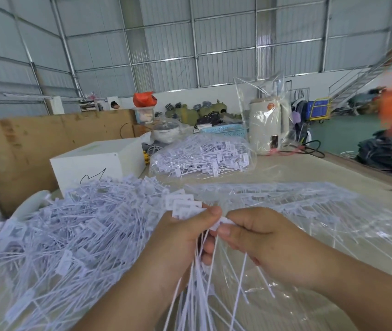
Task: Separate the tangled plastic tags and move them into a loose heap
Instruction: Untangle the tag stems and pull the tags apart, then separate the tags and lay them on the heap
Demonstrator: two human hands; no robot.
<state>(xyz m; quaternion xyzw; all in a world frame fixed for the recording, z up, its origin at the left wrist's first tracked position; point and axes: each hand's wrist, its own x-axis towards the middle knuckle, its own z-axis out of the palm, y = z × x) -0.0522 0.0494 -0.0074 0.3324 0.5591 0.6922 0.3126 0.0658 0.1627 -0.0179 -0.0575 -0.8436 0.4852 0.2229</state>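
Note:
My left hand grips a bunch of white plastic tags; their flat heads stick out above my fingers and their thin tails hang down toward me. Right beside it, my right hand pinches the head of a single tag between thumb and fingers. A big loose heap of tags spreads over the table to the left of my hands. To the right lies an opened clear plastic bag with more tags in it.
A sealed bag of tags lies further back on the table. A white box stands at the back left, a bagged white kettle at the back right. A cardboard wall borders the left side.

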